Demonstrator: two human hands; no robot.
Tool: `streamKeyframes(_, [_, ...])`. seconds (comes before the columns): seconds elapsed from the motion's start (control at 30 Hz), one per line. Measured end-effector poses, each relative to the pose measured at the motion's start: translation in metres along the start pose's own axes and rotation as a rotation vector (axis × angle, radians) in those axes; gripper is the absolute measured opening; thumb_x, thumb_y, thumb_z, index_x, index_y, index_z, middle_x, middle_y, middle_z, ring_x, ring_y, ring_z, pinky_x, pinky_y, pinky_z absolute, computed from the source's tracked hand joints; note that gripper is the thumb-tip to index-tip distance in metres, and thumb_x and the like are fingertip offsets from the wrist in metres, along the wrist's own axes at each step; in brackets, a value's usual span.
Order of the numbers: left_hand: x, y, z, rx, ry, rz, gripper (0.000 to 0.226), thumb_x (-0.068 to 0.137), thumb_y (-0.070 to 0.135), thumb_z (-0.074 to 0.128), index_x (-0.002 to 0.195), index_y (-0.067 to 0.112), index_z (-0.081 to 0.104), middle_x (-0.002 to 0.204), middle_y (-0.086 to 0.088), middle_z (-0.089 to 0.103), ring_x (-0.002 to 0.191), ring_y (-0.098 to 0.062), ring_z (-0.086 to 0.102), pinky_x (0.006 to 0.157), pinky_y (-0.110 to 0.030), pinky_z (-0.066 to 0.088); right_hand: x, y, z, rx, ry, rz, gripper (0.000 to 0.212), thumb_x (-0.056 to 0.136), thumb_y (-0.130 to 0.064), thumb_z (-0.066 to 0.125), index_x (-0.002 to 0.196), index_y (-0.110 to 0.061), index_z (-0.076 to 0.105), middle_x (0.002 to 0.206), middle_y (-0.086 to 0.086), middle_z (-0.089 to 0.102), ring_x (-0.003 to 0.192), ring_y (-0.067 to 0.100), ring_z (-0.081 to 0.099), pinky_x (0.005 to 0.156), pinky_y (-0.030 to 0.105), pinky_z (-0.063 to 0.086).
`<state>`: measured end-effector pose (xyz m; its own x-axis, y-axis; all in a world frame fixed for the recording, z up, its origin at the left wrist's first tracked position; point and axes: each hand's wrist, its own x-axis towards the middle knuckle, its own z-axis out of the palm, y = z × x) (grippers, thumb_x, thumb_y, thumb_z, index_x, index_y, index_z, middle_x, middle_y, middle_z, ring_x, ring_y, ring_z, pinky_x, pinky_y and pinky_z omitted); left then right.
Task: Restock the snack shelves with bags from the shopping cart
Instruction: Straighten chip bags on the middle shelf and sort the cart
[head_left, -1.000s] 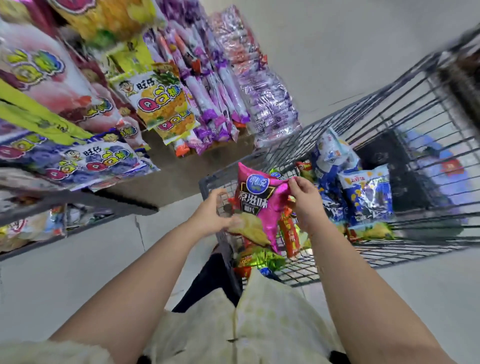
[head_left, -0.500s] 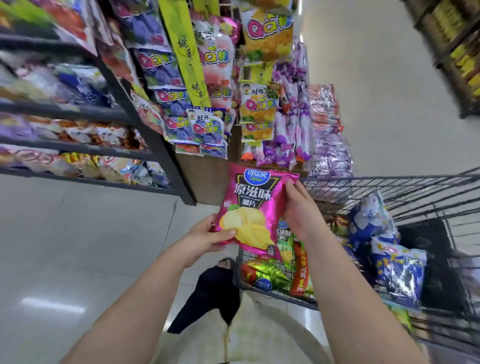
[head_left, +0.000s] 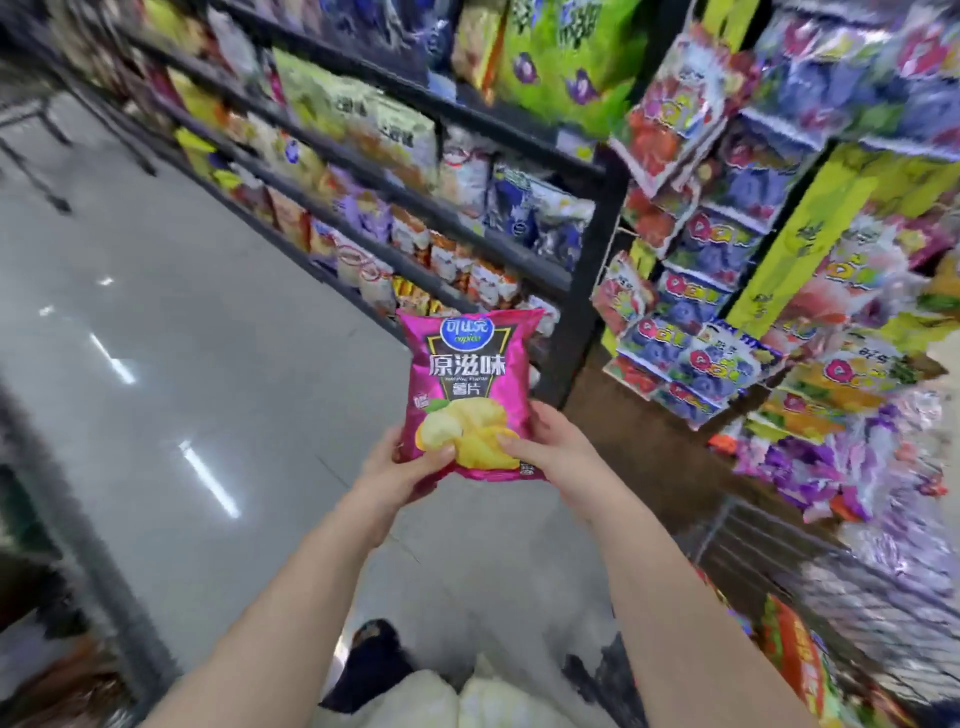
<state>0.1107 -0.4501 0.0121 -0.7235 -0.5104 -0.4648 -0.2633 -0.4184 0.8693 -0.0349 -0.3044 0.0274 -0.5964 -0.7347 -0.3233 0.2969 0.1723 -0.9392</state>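
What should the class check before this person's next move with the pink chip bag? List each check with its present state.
1. Two-handed grip: ok. The left hand and the right hand hold the lower corners of the pink chip bag.
2. Bag upright, label facing the camera: ok.
3. Bag clear of the shopping cart: ok. The cart sits at lower right.
4. Matching pink bags on the shelves: cannot tell, too blurred.
5. Free slot on the shelves: cannot tell.

Glossy grey shop floor (head_left: 182, 322), white strip-light glare (head_left: 208, 480) streaked across it, lime-green banner (head_left: 795, 234) hanging down the aisle-end display, brown wooden panel (head_left: 649, 447) at its foot, dark shoe (head_left: 371, 660) and pale garment (head_left: 467, 701) at bottom centre, blurred dark upright (head_left: 78, 519) at left.
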Motion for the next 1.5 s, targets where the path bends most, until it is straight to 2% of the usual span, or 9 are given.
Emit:
streamKeyframes(0.17, [0.036,0.072,-0.108,-0.02,0.083,0.109,0.055,0.071,0.019,0.084,0.119,0.023,0.057,0.093,0.008,0.07,0.073,-0.003,0.067,0.063,-0.018,0.051,0.086,-0.045,0.11,0.047,-0.039,-0.069,0.039,0.084,0.0,0.069,0.118,-0.018,0.06,0.113,-0.002,0.071,0.105,0.014,0.066,0.089,0.026,0.054])
streamKeyframes(0.33, [0.078,0.131,-0.198,-0.042,0.182,0.179,0.021,0.091,0.028,0.067,0.11,0.024,0.06,0.088,0.004,0.07,0.068,-0.005,0.067,0.073,-0.028,0.053,0.162,-0.077,0.192,0.082,-0.065,-0.092,0.046,0.081,0.0,0.072,0.122,-0.013,0.059,0.105,-0.008,0.073,0.101,0.009,0.068,0.09,0.027,0.053])
streamKeyframes(0.47, [0.108,0.157,-0.244,-0.065,0.255,0.195,0.034,0.092,0.022,0.066,0.125,0.017,0.06,0.097,-0.002,0.072,0.082,-0.017,0.069,0.088,-0.04,0.056,0.207,-0.092,0.232,0.038,-0.075,-0.106,0.043,0.082,0.003,0.069,0.119,-0.017,0.061,0.105,-0.005,0.074,0.098,0.011,0.069,0.08,0.022,0.054])
streamKeyframes(0.73, [0.189,0.234,-0.28,-0.059,0.313,0.281,0.026,0.092,0.02,0.067,0.117,0.02,0.061,0.085,0.008,0.074,0.075,-0.008,0.07,0.073,-0.025,0.057,0.312,-0.154,0.265,-0.002,0.005,-0.206,0.041,0.078,0.006,0.073,0.113,-0.013,0.061,0.098,-0.003,0.074,0.089,0.012,0.07,0.08,0.026,0.058])
streamKeyframes(0.9, [0.252,0.321,-0.298,0.068,0.397,0.457,0.033,0.09,0.021,0.069,0.122,0.017,0.061,0.099,-0.001,0.069,0.081,-0.007,0.066,0.064,-0.013,0.05,0.404,-0.214,0.282,-0.017,-0.036,-0.274,0.043,0.079,0.0,0.074,0.118,-0.008,0.059,0.111,0.01,0.071,0.092,0.017,0.069,0.077,0.026,0.057])
streamKeyframes(1.13, [0.34,0.446,-0.331,0.06,0.481,0.549,0.037,0.089,0.024,0.071,0.123,0.017,0.06,0.116,-0.016,0.067,0.105,-0.031,0.066,0.09,-0.041,0.056,0.535,-0.32,0.313,-0.045,-0.169,-0.377,0.038,0.08,0.001,0.073,0.109,-0.019,0.06,0.108,0.001,0.071,0.094,0.009,0.068,0.089,0.026,0.055])
streamKeyframes(1.27, [0.387,0.513,-0.353,0.027,0.502,0.581,0.032,0.09,0.021,0.07,0.12,0.016,0.061,0.109,-0.009,0.07,0.094,-0.021,0.069,0.083,-0.031,0.057,0.602,-0.372,0.337,-0.107,-0.189,-0.424,0.036,0.08,-0.004,0.075,0.107,-0.023,0.06,0.107,-0.002,0.071,0.098,0.01,0.068,0.092,0.029,0.052])
streamKeyframes(1.4, [0.442,0.578,-0.381,0.045,0.477,0.618,0.052,0.081,0.038,0.076,0.126,0.016,0.062,0.107,-0.006,0.072,0.094,-0.02,0.07,0.092,-0.041,0.056,0.656,-0.423,0.364,-0.106,-0.145,-0.509,0.032,0.082,-0.006,0.074,0.101,-0.028,0.059,0.088,-0.016,0.071,0.08,-0.004,0.069,0.071,0.013,0.053])
streamKeyframes(1.5, [0.478,0.621,-0.401,0.098,0.439,0.65,0.038,0.086,0.039,0.072,0.118,0.021,0.062,0.107,0.001,0.072,0.099,-0.016,0.069,0.091,-0.035,0.054,0.69,-0.45,0.38,-0.11,-0.088,-0.55,0.033,0.082,-0.011,0.075,0.108,-0.025,0.059,0.099,-0.011,0.071,0.082,-0.002,0.069,0.07,0.013,0.053])
